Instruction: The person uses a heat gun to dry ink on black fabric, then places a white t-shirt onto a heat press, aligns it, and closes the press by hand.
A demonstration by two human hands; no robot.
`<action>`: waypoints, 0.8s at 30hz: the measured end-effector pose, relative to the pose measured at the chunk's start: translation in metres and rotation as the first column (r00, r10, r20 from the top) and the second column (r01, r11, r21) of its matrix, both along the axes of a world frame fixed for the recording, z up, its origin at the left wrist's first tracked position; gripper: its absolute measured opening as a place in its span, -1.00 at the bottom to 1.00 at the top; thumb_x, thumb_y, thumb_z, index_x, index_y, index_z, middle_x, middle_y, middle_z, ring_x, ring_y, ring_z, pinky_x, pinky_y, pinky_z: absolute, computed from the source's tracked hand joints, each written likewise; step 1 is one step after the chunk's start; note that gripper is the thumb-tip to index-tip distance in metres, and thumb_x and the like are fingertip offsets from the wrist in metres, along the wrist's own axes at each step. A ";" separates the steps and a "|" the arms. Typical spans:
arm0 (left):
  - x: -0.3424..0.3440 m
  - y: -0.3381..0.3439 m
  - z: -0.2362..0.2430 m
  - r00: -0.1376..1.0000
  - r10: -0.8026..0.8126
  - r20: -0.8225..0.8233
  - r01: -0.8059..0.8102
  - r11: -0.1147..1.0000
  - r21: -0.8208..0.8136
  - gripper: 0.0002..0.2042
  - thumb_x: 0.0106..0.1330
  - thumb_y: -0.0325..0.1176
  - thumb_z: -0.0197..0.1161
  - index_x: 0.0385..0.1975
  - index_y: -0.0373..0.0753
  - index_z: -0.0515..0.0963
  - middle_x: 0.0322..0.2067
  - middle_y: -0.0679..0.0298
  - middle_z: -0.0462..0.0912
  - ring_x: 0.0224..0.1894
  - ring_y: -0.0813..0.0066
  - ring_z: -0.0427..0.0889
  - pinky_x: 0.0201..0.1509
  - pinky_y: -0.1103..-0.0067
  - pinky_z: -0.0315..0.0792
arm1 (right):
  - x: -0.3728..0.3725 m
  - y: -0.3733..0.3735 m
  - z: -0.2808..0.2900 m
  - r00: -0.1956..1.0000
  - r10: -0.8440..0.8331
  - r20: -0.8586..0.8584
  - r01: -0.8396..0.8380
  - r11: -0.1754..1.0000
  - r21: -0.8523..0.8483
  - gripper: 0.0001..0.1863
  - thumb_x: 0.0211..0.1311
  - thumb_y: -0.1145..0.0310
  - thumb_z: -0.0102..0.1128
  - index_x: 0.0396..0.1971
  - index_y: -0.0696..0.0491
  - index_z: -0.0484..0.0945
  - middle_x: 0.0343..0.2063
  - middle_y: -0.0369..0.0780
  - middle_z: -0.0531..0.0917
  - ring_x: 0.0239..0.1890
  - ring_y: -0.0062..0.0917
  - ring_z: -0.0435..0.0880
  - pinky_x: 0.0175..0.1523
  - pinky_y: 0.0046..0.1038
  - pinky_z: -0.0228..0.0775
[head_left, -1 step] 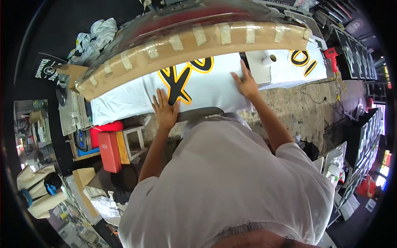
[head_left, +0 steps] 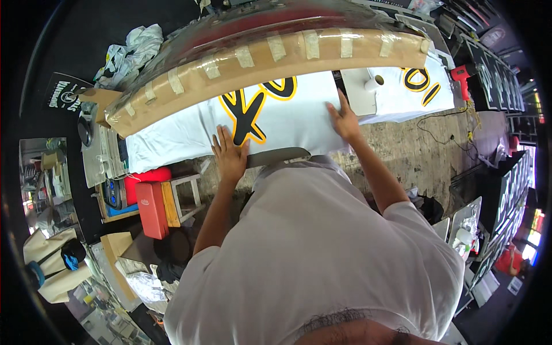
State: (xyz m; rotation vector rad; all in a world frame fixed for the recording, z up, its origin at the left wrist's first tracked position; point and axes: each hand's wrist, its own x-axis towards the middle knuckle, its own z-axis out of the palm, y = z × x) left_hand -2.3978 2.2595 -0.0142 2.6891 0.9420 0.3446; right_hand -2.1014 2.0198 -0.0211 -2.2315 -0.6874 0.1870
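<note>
A white fabric piece (head_left: pixel 172 132) with large black lettering outlined in yellow lies on a dark-edged platen (head_left: pixel 276 154), under the long tape-covered brown front edge (head_left: pixel 253 60) of a red-topped machine. My left hand (head_left: pixel 229 154) rests on the fabric just left of the lettering, fingers spread and lying flat. At the fabric's right end, my right hand (head_left: pixel 345 121) lies with thumb apart and fingers stretched along the edge. Beside it are a pale board (head_left: pixel 356 95) bearing a white roll (head_left: pixel 375 82), and a second printed white piece (head_left: pixel 437 98).
A red heat gun (head_left: pixel 460 75) sits at the right near a trailing cord. A red case (head_left: pixel 154 210) and wooden frame (head_left: pixel 172 204) are below on the left. Bundled plastic (head_left: pixel 132 49) lies at upper left, and dark racks (head_left: pixel 500 201) stand at right.
My right hand has shifted slightly down and to the right along the fabric's edge. My left hand is almost unmoved.
</note>
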 end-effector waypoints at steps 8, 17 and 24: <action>-0.021 -0.024 -0.001 0.894 0.283 0.348 -0.287 0.957 -0.042 -0.57 0.18 -0.24 0.44 -0.07 -0.36 0.51 -0.13 -0.01 0.53 -0.07 0.06 0.48 -0.01 0.26 0.38 | -0.011 -0.114 -0.090 0.171 -0.123 -0.978 0.087 0.990 -0.109 -0.09 0.30 -0.48 -0.33 -0.24 0.17 0.61 -0.25 -0.04 0.69 -0.06 -0.28 0.65 0.09 -0.28 0.40; -0.027 -0.007 0.004 0.876 0.324 0.356 -0.266 0.942 -0.204 -0.80 0.11 -0.37 0.46 -0.44 -0.37 0.63 -0.51 0.12 0.64 -0.49 0.19 0.61 -0.36 0.40 0.47 | -0.050 -0.071 -0.031 0.247 0.266 -0.932 0.637 0.680 0.363 -0.55 0.46 0.08 -0.05 0.15 0.06 0.47 -0.09 -0.19 0.65 -0.13 -0.43 0.61 -0.03 -0.29 0.42; -0.038 -0.002 0.011 0.856 0.483 0.186 -0.314 0.771 -0.554 -0.80 0.22 -0.36 0.38 -0.39 -0.41 0.63 -0.57 0.16 0.67 -0.59 0.44 0.64 -0.45 0.50 0.49 | -0.058 -0.090 0.006 0.431 -0.067 -0.900 0.739 0.598 0.309 -0.58 0.25 0.21 0.33 0.02 0.13 0.55 -0.14 -0.25 0.65 -0.15 -0.51 0.60 -0.12 -0.46 0.45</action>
